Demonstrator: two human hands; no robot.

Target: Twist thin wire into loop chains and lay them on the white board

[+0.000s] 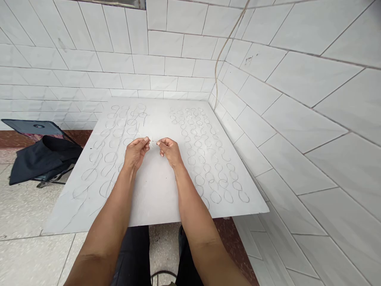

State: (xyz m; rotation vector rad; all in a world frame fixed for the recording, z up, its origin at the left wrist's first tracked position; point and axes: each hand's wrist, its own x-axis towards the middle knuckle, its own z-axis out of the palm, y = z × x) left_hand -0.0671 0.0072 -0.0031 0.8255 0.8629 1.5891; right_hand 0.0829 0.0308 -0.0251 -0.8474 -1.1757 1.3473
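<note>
My left hand [137,151] and my right hand [169,150] are held close together over the middle of a white board [154,190]. Both pinch the ends of a thin, short piece of wire [153,142] stretched between their fingertips. Left of my hands, several large wire loops [114,137] with long tails lie in rows on the board. To the right, several smaller wire loops [205,155] lie in neat rows.
White tiled walls [297,99] close in at the back and right. A cable [226,43] hangs down the corner. A dark folding chair with black cloth [44,157] stands on the floor at left. My dark-trousered legs [133,254] show under the board.
</note>
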